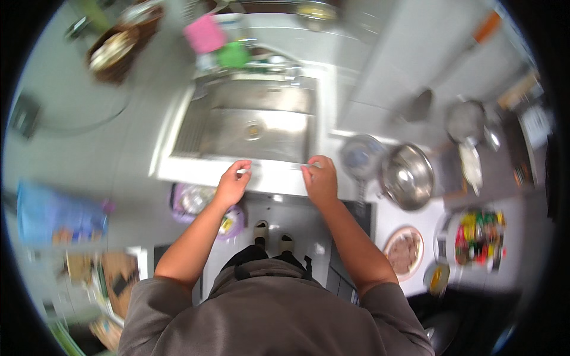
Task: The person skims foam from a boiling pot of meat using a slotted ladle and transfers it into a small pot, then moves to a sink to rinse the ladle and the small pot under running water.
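Both hands are over the front edge of a stainless steel sink (pixel 258 133). My left hand (pixel 233 182) is at the left, its fingers curved and apart with nothing between them. To its right, my right hand (pixel 321 178) is near the sink's front right corner, thumb and fingers bent, holding nothing I can make out. Whether either hand touches the rim cannot be told. A faucet (pixel 292 73) stands at the back of the sink. Behind it lie a pink cloth (pixel 205 33) and a green cloth or sponge (pixel 234 54), both blurred.
Right of the sink are a strainer (pixel 361 155), a metal bowl (pixel 407 176) and a plate of sliced food (pixel 404 253). Bottles and packets (pixel 480 238) stand farther right. A purple-rimmed bin (pixel 191 202) is below the counter at left. A turner with an orange handle (pixel 418 104) is at upper right.
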The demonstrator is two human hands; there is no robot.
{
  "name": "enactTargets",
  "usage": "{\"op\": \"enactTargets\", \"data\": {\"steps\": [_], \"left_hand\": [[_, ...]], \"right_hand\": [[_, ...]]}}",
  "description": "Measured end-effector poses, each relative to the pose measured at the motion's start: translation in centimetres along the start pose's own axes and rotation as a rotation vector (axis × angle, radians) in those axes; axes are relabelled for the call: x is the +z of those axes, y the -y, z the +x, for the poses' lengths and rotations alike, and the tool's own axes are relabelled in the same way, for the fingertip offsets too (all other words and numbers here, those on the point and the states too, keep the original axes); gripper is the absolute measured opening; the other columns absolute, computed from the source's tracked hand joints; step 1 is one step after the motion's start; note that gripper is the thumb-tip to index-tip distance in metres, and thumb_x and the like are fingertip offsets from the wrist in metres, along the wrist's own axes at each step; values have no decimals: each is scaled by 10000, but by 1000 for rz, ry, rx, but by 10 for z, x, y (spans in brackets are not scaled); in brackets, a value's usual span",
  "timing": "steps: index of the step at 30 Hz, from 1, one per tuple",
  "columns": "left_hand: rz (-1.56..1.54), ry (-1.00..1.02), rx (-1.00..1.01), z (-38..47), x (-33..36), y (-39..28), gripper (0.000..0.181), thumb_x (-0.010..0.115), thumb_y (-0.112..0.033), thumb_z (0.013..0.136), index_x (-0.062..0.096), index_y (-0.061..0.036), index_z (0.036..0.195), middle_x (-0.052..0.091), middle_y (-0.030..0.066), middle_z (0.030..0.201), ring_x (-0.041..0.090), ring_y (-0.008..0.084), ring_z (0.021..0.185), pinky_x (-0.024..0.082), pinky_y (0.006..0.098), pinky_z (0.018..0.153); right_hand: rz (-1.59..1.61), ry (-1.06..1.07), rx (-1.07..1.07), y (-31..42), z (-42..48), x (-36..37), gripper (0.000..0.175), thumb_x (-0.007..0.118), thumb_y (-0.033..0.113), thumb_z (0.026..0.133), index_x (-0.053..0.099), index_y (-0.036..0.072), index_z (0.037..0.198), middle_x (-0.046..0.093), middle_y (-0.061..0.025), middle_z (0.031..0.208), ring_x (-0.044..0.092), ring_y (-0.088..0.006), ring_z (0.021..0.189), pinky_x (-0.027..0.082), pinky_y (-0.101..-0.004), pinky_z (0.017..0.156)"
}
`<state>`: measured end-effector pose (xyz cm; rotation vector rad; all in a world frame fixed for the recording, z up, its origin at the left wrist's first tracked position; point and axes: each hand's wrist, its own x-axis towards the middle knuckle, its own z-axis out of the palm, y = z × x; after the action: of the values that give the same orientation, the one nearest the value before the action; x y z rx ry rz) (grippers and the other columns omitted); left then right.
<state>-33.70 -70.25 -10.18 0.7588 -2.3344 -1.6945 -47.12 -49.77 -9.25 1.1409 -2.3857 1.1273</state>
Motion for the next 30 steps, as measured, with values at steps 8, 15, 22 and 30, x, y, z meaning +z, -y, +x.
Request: {"op": "enactTargets", "data": {"steps": [8, 15, 22, 30], "left_hand": [[58, -694, -77, -170, -128, 41, 271, 540, -124, 831, 518, -57, 1092, 564, 34, 959, 527, 110, 747, 445, 250, 690], [-123, -1143, -251, -361, -171, 93, 246, 527, -129, 847, 522, -44, 1077, 551, 12, 930, 487, 66, 698, 427, 222, 650], [-173, -1443, -385, -525, -199, 173, 234, 536, -112, 830, 547, -53, 1056, 582, 25, 939, 512, 63, 729, 421, 200, 655], [-302, -1565, -540, -625, -224, 243, 240, 543, -133, 824, 554, -32, 1041, 592, 54, 938, 548, 104, 744, 442, 228, 671]], "right_hand": [[358, 550, -359, 149, 3, 109, 459, 675, 94, 676, 528, 81, 1110, 507, -145, 1093, 494, -319, 1009, 406, -368, 869], [564, 882, -727, 331, -71, 174, 374, 657, 132, 704, 551, 67, 1057, 549, -143, 1033, 522, -316, 968, 421, -352, 844], [665, 1173, -841, 468, -183, 235, 307, 652, 178, 726, 575, 70, 1003, 572, -106, 971, 557, -266, 854, 454, -337, 738], [488, 1176, -895, 528, -230, 286, 298, 648, 194, 725, 589, 56, 982, 577, -124, 984, 540, -298, 927, 437, -354, 811]]}}
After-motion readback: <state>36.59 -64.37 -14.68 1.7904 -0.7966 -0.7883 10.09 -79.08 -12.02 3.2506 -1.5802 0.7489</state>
